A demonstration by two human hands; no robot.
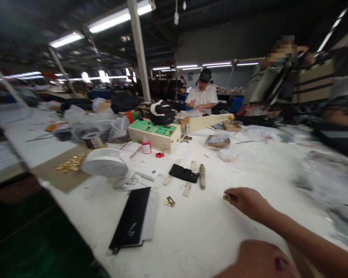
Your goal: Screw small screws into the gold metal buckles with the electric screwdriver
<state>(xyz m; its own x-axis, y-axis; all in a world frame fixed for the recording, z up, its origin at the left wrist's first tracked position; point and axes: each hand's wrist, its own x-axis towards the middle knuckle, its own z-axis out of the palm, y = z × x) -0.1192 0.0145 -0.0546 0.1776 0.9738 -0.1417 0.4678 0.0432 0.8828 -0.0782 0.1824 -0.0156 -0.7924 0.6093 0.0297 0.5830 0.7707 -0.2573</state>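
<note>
At the table [197, 227], the right hand [245, 200] pinches golden hardware [226, 197]; left hand [258, 258], grip unclear.

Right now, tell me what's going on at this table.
The person's right hand pinches small gold-coloured hardware at the white table. More gold pieces lie just right of the black panel, and a larger heap sits on the brown board. A co-worker in a white top is beyond the cream machine; what they handle is too small to tell.
</note>
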